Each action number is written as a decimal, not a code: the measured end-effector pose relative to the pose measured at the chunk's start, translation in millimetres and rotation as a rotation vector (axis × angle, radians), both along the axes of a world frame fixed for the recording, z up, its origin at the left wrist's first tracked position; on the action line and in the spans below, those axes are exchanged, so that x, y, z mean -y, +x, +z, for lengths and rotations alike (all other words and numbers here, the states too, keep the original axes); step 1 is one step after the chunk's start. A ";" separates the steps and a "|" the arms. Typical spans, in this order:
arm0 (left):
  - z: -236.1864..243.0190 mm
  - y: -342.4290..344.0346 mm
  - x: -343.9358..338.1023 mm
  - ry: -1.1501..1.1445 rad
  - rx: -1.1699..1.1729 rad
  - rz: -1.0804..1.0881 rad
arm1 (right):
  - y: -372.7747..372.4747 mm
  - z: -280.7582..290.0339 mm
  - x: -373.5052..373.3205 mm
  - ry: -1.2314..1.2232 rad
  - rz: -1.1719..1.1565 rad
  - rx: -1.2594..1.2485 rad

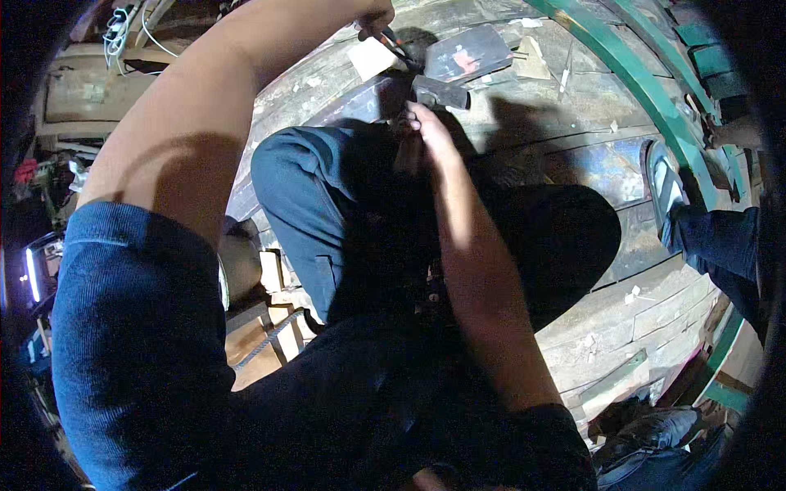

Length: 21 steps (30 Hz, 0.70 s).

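Note:
High in the view, my left hand (375,15) is closed around the orange-and-black handles of what look like pliers (396,46). Their jaws point down toward a dark patch, and what they grip there is too dim to make out. Just below, my right hand (427,129) is wrapped round the handle of a hammer (442,92). The hammer's dark metal head lies close to the plier tips; most of its handle is hidden in shadow. Beside the tools is a flat grey metal plate (483,54) with a pinkish mark. A white scrap (371,59) lies near my left hand.
Worn floorboards (655,307) spread around my crossed legs. Green beams (647,86) curve along the right. Another person's sandalled foot (665,184) and hand (731,133) are at the right. Wood offcuts (274,270) and a rope (266,348) lie by my left knee.

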<state>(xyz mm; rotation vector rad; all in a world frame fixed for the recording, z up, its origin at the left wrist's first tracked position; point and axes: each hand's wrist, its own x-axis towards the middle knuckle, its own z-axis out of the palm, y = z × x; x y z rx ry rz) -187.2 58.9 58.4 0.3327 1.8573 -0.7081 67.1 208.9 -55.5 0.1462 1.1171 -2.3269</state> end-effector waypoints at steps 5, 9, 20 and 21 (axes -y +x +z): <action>-0.6 8.5 -25.9 0.079 0.033 -0.025 | 0.3 -45.3 29.3 -0.325 -0.193 0.364; -10.7 -3.8 -9.9 0.100 0.015 0.083 | -4.1 -26.2 53.6 -0.323 -0.343 0.469; 49.3 97.5 -49.8 0.057 -0.362 -0.310 | -21.8 -38.8 59.9 -0.122 -0.375 0.564; 53.0 108.8 -42.9 0.043 -0.420 -0.355 | -20.3 -38.6 66.4 -0.072 -0.317 0.555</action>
